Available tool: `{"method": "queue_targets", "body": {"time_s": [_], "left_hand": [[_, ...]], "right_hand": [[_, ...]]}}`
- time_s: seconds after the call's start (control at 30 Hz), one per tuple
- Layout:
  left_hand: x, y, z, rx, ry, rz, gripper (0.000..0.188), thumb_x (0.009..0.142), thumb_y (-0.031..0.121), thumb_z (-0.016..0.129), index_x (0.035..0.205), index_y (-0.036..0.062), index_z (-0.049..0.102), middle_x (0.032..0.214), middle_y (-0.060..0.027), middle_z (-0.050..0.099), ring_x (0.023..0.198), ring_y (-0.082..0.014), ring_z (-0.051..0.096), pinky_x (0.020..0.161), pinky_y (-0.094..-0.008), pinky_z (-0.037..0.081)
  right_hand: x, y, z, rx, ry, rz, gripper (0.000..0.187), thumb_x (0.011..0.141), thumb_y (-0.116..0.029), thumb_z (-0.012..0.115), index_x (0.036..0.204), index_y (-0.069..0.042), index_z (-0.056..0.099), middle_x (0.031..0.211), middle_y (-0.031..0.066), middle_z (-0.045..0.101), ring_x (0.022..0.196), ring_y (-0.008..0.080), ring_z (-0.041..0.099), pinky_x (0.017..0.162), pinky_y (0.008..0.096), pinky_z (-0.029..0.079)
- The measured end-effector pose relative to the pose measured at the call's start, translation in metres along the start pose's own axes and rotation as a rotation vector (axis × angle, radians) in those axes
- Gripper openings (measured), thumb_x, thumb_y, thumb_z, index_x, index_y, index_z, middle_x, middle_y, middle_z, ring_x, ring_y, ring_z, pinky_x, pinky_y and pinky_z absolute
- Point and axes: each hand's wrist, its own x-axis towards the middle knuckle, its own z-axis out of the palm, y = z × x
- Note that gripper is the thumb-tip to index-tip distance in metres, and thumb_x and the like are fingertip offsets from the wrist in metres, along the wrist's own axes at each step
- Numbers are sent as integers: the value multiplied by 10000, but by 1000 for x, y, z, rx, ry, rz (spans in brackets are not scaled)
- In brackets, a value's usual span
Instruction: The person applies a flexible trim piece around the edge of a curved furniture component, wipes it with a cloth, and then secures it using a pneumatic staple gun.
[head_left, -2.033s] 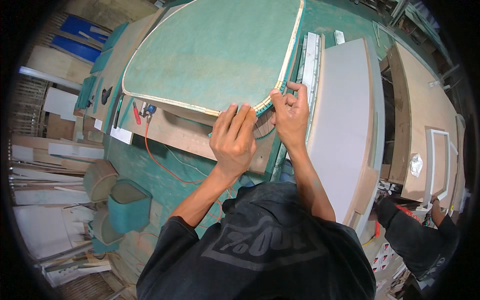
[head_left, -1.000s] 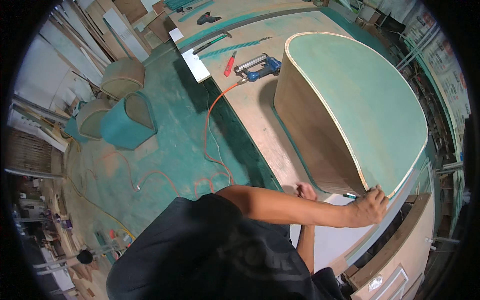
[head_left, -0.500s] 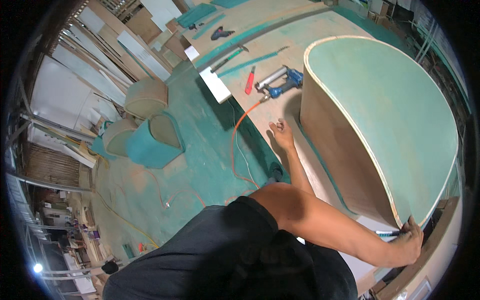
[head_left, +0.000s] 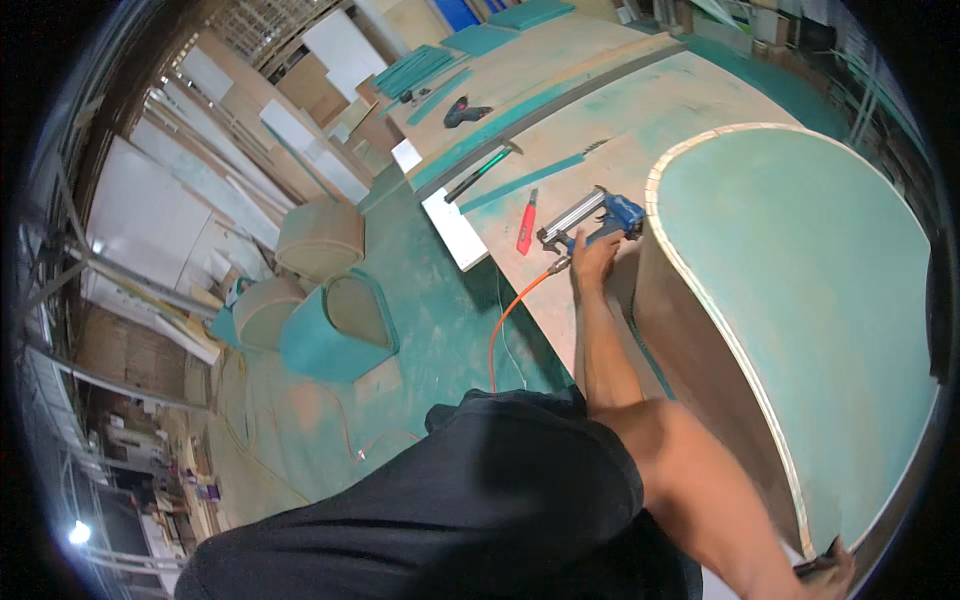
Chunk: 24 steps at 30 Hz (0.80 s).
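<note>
A large rounded box [head_left: 790, 260] with a green top and a pale strip round its rim stands on its side of the workbench at right. My right hand [head_left: 596, 262] reaches under my left arm and grips the handle of a blue and silver nail gun [head_left: 622, 212], which lies beside the box. An orange air hose [head_left: 517, 305] runs from the gun. At the lower right, my left hand [head_left: 830, 577] is closed at the box's near corner, partly cut off by the picture's edge. Something dark shows at its fingers, too unclear to name.
On the workbench [head_left: 570, 70] lie a red utility knife [head_left: 527, 222], a hammer [head_left: 482, 172], a teal strip [head_left: 525, 183] and a dark power drill [head_left: 465, 113]. Rounded stool-like pieces [head_left: 340, 325] stand on the floor at left. Boards [head_left: 215, 150] lean behind them.
My right hand has moved forward from the bench edge onto the nail gun. The view has shifted, so the box sits lower. The pen-like thing at my left hand no longer shows clearly.
</note>
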Motion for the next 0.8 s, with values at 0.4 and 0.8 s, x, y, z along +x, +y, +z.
{"method": "queue_targets", "body": {"time_s": [0.4,0.8], "left_hand": [[17,58,41,12,132,-96,377,844,170,671,1118,-89,682,1022,-278,676,917,-437,643,695,-592,551],[-4,13,25,105,125,-233,341,808,126,606,986,-146,705,950,-355,662,819,-422,668,597,-462,526]], "right_hand": [[28,10,9,223,100,286,660,797,-151,758,1308,13,372,1090,197,616,1006,340,639,839,455,545],[-171,6,-57,828,-455,-3,501,770,-20,697,1210,-24,459,872,89,604,703,161,600,615,331,512]]}}
